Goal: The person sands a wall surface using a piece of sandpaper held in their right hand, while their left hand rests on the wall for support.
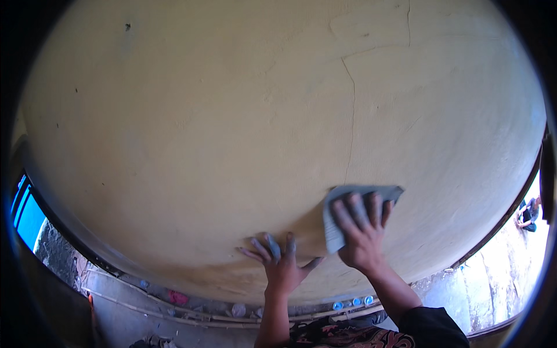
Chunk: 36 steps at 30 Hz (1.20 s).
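Observation:
My right hand (362, 237) holds a grey sheet of sandpaper (333, 237) against a cream plastered wall (209, 143). Its fingers lie flat over the sheet, and the upper right corner bends away from the wall. To the left and a little lower, my left hand (283, 269) rests on the wall with its fingers spread and nothing in it. Grey dust coats the fingers of both hands. A thin crack (353, 113) runs down the wall to just above the sheet's top edge.
Bamboo poles (191, 322) lie along the floor at the wall's foot, near blue-rimmed plastic cups (357, 301) and a pink scrap (177, 297). A person (529, 214) is low down outside at far right. A small hole (127, 27) marks the upper left wall.

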{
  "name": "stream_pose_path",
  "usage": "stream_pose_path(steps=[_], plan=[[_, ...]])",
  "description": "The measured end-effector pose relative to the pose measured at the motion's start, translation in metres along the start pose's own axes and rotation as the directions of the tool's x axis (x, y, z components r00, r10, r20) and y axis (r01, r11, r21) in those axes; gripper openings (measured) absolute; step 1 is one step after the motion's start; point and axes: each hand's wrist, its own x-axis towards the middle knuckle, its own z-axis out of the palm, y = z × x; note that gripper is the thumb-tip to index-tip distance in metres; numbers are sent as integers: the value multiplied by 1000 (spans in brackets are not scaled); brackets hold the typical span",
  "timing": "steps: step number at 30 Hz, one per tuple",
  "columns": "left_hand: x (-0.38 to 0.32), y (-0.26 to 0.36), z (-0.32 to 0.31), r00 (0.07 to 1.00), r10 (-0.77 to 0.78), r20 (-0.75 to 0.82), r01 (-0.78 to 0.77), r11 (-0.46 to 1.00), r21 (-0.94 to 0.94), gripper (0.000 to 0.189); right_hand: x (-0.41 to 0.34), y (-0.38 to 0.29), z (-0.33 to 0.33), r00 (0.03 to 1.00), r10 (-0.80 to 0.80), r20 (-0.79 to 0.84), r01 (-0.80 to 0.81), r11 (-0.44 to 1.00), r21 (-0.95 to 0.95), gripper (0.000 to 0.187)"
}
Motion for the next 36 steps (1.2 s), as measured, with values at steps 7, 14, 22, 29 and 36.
stream_pose_path(steps=[7,14,22,29,36], plan=[[-1,-5,10,991,56,-119,-60,997,-37,92,-2,1,6,962,-263,67,269,956,-113,62],[-4,-7,12,995,-3,-97,-4,997,-71,91,31,-12,-13,997,76,6,-76,997,-27,57],[-3,-15,12,988,32,-150,-43,997,-70,89,52,12,-27,977,132,-169,-133,991,1,49],[-4,-15,9,985,128,-114,-131,991,-17,99,52,12,-27,969,78,-233,-93,994,-52,50],[-7,-21,-9,996,92,-19,-93,991,-97,96,38,-22,-4,967,-244,69,249,966,-66,71]])
